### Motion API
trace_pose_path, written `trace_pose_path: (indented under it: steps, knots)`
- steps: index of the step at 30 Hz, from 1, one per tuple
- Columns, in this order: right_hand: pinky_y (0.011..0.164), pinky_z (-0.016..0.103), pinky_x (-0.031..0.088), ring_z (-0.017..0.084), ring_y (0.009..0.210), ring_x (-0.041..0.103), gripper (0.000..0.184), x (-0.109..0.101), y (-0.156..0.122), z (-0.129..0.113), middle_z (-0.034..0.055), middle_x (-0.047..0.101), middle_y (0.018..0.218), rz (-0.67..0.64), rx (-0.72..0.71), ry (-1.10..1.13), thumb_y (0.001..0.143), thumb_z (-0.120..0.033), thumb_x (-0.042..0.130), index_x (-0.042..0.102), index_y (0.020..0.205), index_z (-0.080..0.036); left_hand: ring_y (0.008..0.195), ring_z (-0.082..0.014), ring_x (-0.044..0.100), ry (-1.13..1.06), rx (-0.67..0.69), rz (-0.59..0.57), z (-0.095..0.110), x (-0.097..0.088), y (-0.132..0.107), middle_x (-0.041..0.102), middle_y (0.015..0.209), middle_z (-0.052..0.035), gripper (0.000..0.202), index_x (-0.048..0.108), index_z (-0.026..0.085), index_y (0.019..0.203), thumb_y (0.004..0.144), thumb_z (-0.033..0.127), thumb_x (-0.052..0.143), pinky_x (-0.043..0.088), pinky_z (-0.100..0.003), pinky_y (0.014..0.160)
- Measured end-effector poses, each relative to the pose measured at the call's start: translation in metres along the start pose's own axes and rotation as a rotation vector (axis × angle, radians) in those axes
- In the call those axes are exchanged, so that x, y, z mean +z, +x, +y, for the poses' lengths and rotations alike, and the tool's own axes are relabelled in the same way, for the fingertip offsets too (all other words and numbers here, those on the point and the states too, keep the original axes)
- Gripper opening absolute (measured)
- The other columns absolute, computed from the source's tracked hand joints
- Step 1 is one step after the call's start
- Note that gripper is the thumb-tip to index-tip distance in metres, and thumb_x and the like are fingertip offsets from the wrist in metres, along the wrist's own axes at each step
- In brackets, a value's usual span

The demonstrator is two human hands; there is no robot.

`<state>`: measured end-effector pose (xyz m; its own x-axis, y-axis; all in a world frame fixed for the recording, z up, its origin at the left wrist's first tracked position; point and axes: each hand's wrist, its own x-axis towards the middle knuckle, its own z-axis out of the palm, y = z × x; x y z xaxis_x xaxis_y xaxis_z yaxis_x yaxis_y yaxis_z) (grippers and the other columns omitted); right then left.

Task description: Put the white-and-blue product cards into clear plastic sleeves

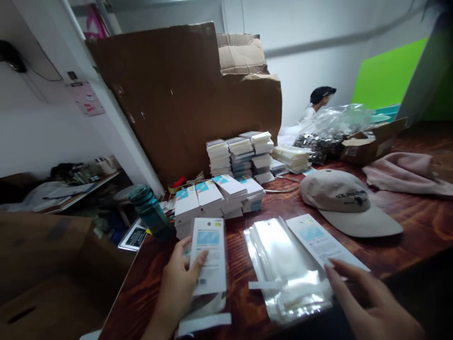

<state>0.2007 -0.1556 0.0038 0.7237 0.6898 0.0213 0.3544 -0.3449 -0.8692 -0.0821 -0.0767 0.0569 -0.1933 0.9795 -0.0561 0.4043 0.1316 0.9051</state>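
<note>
My left hand grips a white packaged card by its lower left, thumb across the front, holding it just above the wooden table. Under it lies more clear wrapping with a white strip. My right hand reaches in from the lower right, fingers spread, its fingertips touching the lower end of another white card lying flat. Between the hands lies a pile of clear plastic sleeves.
Stacks of white packaged cards and taller stacks stand behind. A teal bottle is at the left edge, a beige cap and pink cloth at right. Big cardboard sheets lean on the wall. A person sits far back.
</note>
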Motion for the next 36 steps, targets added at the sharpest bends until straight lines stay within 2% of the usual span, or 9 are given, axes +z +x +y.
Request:
trace_pose_path:
  steps: [3,6,8,12,16,21,28,32,36]
  knots:
    - [0.102,0.056,0.033,0.044,0.119,0.048,0.073,0.005,0.029,0.014,0.0223,0.06,0.12,0.176,-0.173,-0.169,0.076,-0.071,0.045,0.06,0.116,-0.012,0.092,-0.0313,0.069,0.452,0.014,0.146,-0.026,-0.026,0.024,0.073,0.099,-0.0125,0.058,0.045,0.019,0.13,0.082,0.048,0.055,0.053,-0.039,0.078]
    - [0.107,0.057,0.025,0.045,0.126,0.04,0.089,0.015,0.051,0.028,0.0293,0.051,0.13,0.153,-0.205,-0.224,0.073,-0.072,0.046,0.052,0.127,-0.001,0.1,-0.0389,0.064,0.845,-0.063,0.165,-0.041,-0.031,0.027,0.068,0.108,-0.0195,0.06,0.043,0.015,0.136,0.088,0.051,0.036,0.049,-0.049,0.083]
    - [0.106,0.056,0.028,0.045,0.127,0.04,0.091,0.021,0.058,0.034,0.0281,0.047,0.134,0.092,-0.157,-0.216,0.072,-0.071,0.05,0.049,0.132,-0.003,0.103,-0.0418,0.061,1.051,-0.039,0.193,-0.042,-0.025,0.021,0.065,0.112,-0.0236,0.063,0.043,0.009,0.137,0.09,0.049,0.031,0.047,-0.053,0.084]
    - [0.106,0.052,0.032,0.042,0.129,0.039,0.093,0.025,0.057,0.035,0.0272,0.045,0.135,0.061,-0.08,-0.118,0.069,-0.067,0.057,0.044,0.137,-0.004,0.112,-0.036,0.054,1.279,0.282,0.276,-0.032,0.007,0.006,0.059,0.124,-0.0207,0.056,0.05,0.007,0.132,0.093,0.041,0.031,0.045,-0.049,0.09]
    - [0.103,0.051,0.036,0.041,0.126,0.043,0.093,0.02,0.053,0.03,0.0272,0.048,0.129,0.071,-0.034,-0.062,0.066,-0.064,0.063,0.046,0.134,-0.003,0.132,-0.0343,0.039,1.226,0.455,-0.008,-0.023,0.043,0.003,0.051,0.139,-0.0166,0.064,0.055,0.01,0.13,0.09,0.055,0.033,0.036,-0.048,0.106]
    - [0.098,0.05,0.041,0.038,0.116,0.052,0.074,0.015,0.048,0.027,0.0178,0.057,0.12,0.122,-0.018,-0.01,0.067,-0.059,0.066,0.055,0.125,-0.014,0.141,-0.0362,0.024,1.201,0.385,-0.203,-0.023,0.062,0.011,0.037,0.149,-0.0142,0.074,0.043,0.008,0.14,0.088,0.06,0.033,0.027,-0.051,0.113]
    - [0.092,0.045,0.045,0.033,0.103,0.058,0.047,0.019,0.04,0.02,0.0154,0.064,0.106,0.423,-0.158,0.15,0.079,-0.047,0.06,0.066,0.111,-0.012,0.141,-0.0307,0.026,0.983,0.398,-0.22,-0.025,0.062,0.01,0.044,0.145,-0.0087,0.052,0.047,0.019,0.138,0.093,0.042,0.034,0.025,-0.05,0.114]
    - [0.073,0.04,0.05,0.025,0.074,0.063,0.045,0.021,0.04,0.024,0.0111,0.069,0.1,0.396,-0.004,0.222,0.078,-0.048,0.063,0.068,0.113,-0.02,0.141,-0.0252,0.027,0.599,0.347,-0.177,-0.011,0.059,0.005,0.038,0.149,-0.0065,0.057,0.032,0.025,0.145,0.093,0.05,0.032,0.024,-0.047,0.116]
    - [0.07,0.038,0.049,0.021,0.062,0.058,0.043,0.021,0.046,0.026,0.0108,0.07,0.096,0.391,-0.027,0.199,0.079,-0.047,0.061,0.07,0.11,-0.018,0.13,-0.0236,0.047,0.189,0.25,-0.203,0.001,0.058,-0.001,0.055,0.137,-0.0064,0.062,0.029,0.029,0.146,0.09,0.053,0.04,0.032,-0.045,0.113]
